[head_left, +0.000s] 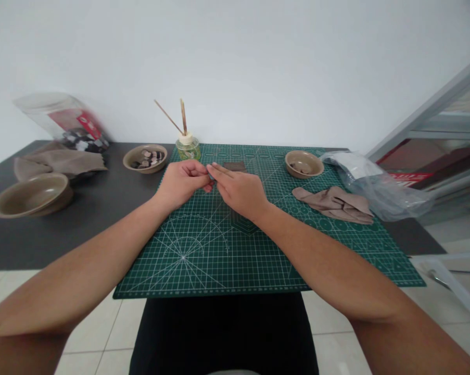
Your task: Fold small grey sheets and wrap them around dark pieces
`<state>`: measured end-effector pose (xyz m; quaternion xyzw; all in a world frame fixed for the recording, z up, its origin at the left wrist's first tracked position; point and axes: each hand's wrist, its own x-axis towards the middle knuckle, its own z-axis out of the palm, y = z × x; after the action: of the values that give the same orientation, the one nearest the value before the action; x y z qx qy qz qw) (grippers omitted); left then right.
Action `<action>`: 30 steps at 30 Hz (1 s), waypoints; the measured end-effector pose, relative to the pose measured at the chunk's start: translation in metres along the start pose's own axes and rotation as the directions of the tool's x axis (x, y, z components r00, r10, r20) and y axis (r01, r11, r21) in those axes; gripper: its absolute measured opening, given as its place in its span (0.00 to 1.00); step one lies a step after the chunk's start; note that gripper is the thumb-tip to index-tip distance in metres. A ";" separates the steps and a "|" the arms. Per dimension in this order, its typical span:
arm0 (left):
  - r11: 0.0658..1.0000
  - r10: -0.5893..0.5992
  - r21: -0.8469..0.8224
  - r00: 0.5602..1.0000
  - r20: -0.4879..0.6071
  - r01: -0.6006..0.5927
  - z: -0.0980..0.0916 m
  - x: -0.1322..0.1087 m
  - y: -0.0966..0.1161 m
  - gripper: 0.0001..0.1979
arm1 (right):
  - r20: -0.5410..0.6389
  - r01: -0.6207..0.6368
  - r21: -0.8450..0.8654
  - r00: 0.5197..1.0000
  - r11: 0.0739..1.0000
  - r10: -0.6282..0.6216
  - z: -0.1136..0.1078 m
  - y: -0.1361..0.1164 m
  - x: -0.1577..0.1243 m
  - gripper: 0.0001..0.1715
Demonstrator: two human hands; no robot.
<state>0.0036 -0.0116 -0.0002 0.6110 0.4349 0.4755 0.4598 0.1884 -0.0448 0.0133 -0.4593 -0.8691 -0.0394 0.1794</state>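
Observation:
My left hand (183,182) and my right hand (243,191) meet just above the green cutting mat (203,265). Their fingertips press together around a small bluish thing (212,177), mostly hidden and too small to name. The left fingers are curled into a pinch. On the right, the fingers lie close together and reach over to the left fingertips. Partly behind my right hand lies a flat brown rectangular piece (235,166) on the mat.
At left are a large bowl (35,208), a brown cloth (63,159), a plastic bag (78,125) of dark pieces and a small bowl (141,169) with pieces. A reed diffuser (188,148) stands behind. At right are another bowl (304,169), a crumpled cloth (334,204) and clear plastic (379,190).

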 end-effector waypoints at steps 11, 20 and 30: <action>0.991 0.030 -0.128 1.000 -0.004 -0.030 0.000 0.003 -0.003 0.16 | -0.022 -0.048 0.023 0.999 0.999 0.048 -0.002 0.001 -0.001 0.30; 0.993 0.065 -0.095 0.998 0.004 -0.064 -0.001 0.003 -0.004 0.16 | -0.012 -0.054 0.041 0.998 0.998 0.054 -0.004 -0.001 -0.001 0.30; 0.991 0.057 -0.123 0.996 0.065 -0.049 0.000 0.003 -0.005 0.16 | -0.005 -0.082 0.067 0.997 0.994 0.082 -0.004 -0.003 -0.001 0.31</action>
<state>0.0036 -0.0077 -0.0047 0.6092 0.3728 0.4919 0.4979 0.1881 -0.0482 0.0167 -0.4883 -0.8496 -0.0047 0.1994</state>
